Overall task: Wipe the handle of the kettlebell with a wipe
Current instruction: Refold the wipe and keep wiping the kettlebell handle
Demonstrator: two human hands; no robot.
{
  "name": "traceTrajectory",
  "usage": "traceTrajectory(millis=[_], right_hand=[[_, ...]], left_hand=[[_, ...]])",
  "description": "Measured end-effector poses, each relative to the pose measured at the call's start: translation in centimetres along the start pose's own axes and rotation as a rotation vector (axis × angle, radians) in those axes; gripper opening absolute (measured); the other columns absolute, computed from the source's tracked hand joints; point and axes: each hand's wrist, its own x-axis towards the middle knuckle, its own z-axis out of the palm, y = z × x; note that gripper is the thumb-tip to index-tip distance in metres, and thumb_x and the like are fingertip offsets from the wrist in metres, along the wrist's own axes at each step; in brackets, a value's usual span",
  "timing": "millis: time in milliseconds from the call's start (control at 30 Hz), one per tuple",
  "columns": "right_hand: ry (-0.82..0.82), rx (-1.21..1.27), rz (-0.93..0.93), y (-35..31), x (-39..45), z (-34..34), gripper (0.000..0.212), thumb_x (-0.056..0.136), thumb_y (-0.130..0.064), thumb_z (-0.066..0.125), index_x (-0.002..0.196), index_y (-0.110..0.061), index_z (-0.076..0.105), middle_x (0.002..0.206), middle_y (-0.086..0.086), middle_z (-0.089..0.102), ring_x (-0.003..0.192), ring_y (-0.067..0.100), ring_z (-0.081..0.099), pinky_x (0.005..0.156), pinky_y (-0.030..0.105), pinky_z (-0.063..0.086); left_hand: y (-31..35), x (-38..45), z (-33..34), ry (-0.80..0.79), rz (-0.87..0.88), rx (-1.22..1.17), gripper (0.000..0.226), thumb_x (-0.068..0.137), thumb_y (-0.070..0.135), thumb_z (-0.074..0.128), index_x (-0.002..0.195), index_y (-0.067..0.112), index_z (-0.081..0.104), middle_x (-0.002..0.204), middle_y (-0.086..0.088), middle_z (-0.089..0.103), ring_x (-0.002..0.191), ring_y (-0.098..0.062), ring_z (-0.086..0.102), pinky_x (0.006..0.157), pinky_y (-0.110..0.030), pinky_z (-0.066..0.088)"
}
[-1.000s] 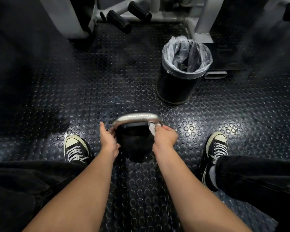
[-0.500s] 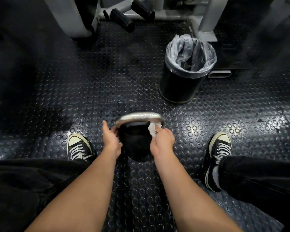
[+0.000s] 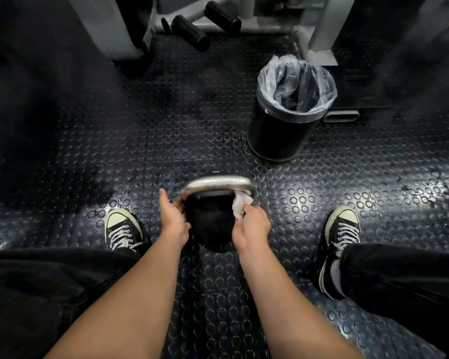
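Since a second ago my right hand (image 3: 252,224) has slid lower on the right end of the handle (image 3: 218,183), and the wipe (image 3: 240,207) now trails out above my knuckles instead of being bunched under them. That forearm reaches forward and slightly inward, wrist bent down, fingers pinched closed on the white wipe and pressing it against the bend where the handle turns down into the body. My left hand (image 3: 172,215) has stayed put: arm stretched out alongside the other, fingers curled around the left foot of the handle, thumb pointing up, steadying the weight. Between the two hands sits the black kettlebell (image 3: 210,224), upright on the studded rubber floor (image 3: 114,141), its silver handle arching across the top. My sneakers flank it, well apart. Farther off to the right stands a black bin (image 3: 285,130) lined with a clear bag.
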Motion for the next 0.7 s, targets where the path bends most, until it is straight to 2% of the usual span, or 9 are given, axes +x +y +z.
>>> traceTrajectory(millis=[33, 100, 200, 300, 367, 500, 600, 700], right_hand=[[-0.028, 0.009, -0.001, -0.2, 0.1, 0.2, 0.015, 0.089, 0.011, 0.059, 0.097, -0.002, 0.061, 0.105, 0.01, 0.065, 0.105, 0.021, 0.063, 0.094, 0.029, 0.048], [-0.036, 0.034, 0.002, -0.4, 0.7, 0.4, 0.028, 0.087, 0.012, 0.06, 0.115, 0.005, 0.061, 0.121, 0.016, 0.065, 0.113, 0.025, 0.063, 0.102, 0.034, 0.048], [-0.033, 0.098, 0.024, -0.1, 0.7, -0.2, 0.028, 0.088, 0.015, 0.056, 0.115, 0.006, 0.059, 0.121, 0.019, 0.062, 0.112, 0.027, 0.064, 0.105, 0.036, 0.046], [-0.054, 0.087, 0.016, 0.1, 0.6, 0.1, 0.015, 0.089, 0.014, 0.055, 0.091, 0.0, 0.06, 0.107, 0.015, 0.066, 0.102, 0.022, 0.066, 0.096, 0.031, 0.049], [-0.068, 0.067, 0.014, -0.2, 1.1, 0.6, 0.015, 0.089, 0.013, 0.056, 0.085, -0.001, 0.059, 0.1, 0.013, 0.065, 0.096, 0.018, 0.064, 0.094, 0.029, 0.049], [-0.072, 0.112, 0.03, -0.2, 0.6, 0.3, 0.017, 0.09, 0.014, 0.053, 0.103, 0.006, 0.061, 0.108, 0.016, 0.065, 0.096, 0.02, 0.066, 0.081, 0.023, 0.053], [-0.104, 0.226, 0.068, 0.0, 0.1, 0.0, 0.019, 0.092, 0.017, 0.046, 0.097, 0.006, 0.06, 0.102, 0.018, 0.067, 0.081, 0.019, 0.07, 0.063, 0.02, 0.055], [-0.082, 0.211, 0.08, -0.5, 0.4, 0.8, 0.025, 0.09, 0.019, 0.044, 0.103, 0.006, 0.061, 0.105, 0.017, 0.065, 0.078, 0.016, 0.067, 0.056, 0.016, 0.052]], left_hand=[[0.1, 0.0, 0.0, 0.007, -0.003, -0.005, 0.08, 0.098, 0.074, 0.029, 0.135, 0.01, 0.061, 0.13, -0.012, 0.066, 0.122, -0.028, 0.061, 0.08, -0.039, 0.049], [0.1, -0.1, 0.1, 0.01, -0.008, -0.009, 0.079, 0.099, 0.072, 0.029, 0.135, 0.009, 0.061, 0.129, -0.012, 0.066, 0.122, -0.028, 0.061, 0.079, -0.038, 0.05], [0.0, 0.0, 0.1, 0.011, -0.004, -0.013, 0.08, 0.099, 0.072, 0.029, 0.136, 0.009, 0.061, 0.132, -0.013, 0.066, 0.125, -0.029, 0.06, 0.085, -0.042, 0.048], [0.0, 0.3, 0.0, 0.01, 0.003, -0.016, 0.081, 0.098, 0.073, 0.029, 0.139, 0.009, 0.059, 0.135, -0.013, 0.064, 0.126, -0.029, 0.059, 0.094, -0.045, 0.046], [0.0, 0.1, 0.0, 0.011, -0.005, -0.011, 0.081, 0.099, 0.072, 0.028, 0.14, 0.009, 0.058, 0.135, -0.013, 0.064, 0.126, -0.029, 0.059, 0.098, -0.047, 0.046], [0.2, -0.1, 0.1, 0.005, -0.012, -0.011, 0.081, 0.1, 0.071, 0.028, 0.142, 0.008, 0.057, 0.133, -0.013, 0.064, 0.122, -0.027, 0.059, 0.083, -0.043, 0.047], [0.1, 0.0, 0.1, 0.003, -0.003, -0.011, 0.081, 0.099, 0.073, 0.027, 0.14, 0.01, 0.058, 0.134, -0.012, 0.064, 0.114, -0.025, 0.062, 0.085, -0.042, 0.049], [0.1, -0.1, -0.1, 0.0, 0.001, -0.01, 0.083, 0.098, 0.074, 0.028, 0.139, 0.01, 0.06, 0.133, -0.013, 0.065, 0.103, -0.022, 0.064, 0.082, -0.04, 0.051]])
